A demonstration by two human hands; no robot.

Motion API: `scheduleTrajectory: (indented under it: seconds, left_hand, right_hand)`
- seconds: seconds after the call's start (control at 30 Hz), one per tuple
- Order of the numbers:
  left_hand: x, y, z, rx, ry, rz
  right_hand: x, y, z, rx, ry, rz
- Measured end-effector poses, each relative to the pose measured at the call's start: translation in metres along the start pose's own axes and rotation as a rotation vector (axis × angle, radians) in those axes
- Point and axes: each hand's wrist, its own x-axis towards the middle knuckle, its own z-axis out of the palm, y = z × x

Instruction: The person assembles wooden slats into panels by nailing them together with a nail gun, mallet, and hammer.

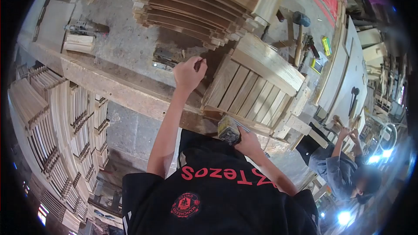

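Observation:
My left hand [190,74] is above the workbench, its fingers curled closed; whatever they hold, if anything, I cannot make out. Beside it a dark metal tool [165,58] lies on the bench. My right hand [249,142] is close to my body at the bench's front edge, wrapped round a worn yellow-and-black block-shaped tool [229,131] whose exact kind does not show. Just beyond that hand rests a slatted wooden panel [246,91] inside a frame, with a thick pale board [270,63] lying along its far side.
Curved wooden slats [191,8] are stacked at the back. A mallet [300,26] and small yellow boxes [325,45] lie to the right. At left are a metal tool [87,28] and tall stacks of wooden parts [56,126]. Another person [335,165] works at the right.

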Motion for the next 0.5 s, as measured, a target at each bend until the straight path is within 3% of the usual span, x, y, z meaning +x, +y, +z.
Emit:
scheduleTrajectory:
  seconds: [0.17, 0.5]
  left_hand:
    - [0.001, 0.003, -0.001, -0.001, -0.008, -0.043]
    - [-0.002, 0.000, 0.001, 0.032, -0.026, -0.132]
  right_hand:
    - [-0.004, 0.038, 0.009, -0.002, 0.027, 0.018]
    - [-0.016, 0.045, -0.002, 0.056, 0.039, 0.009]
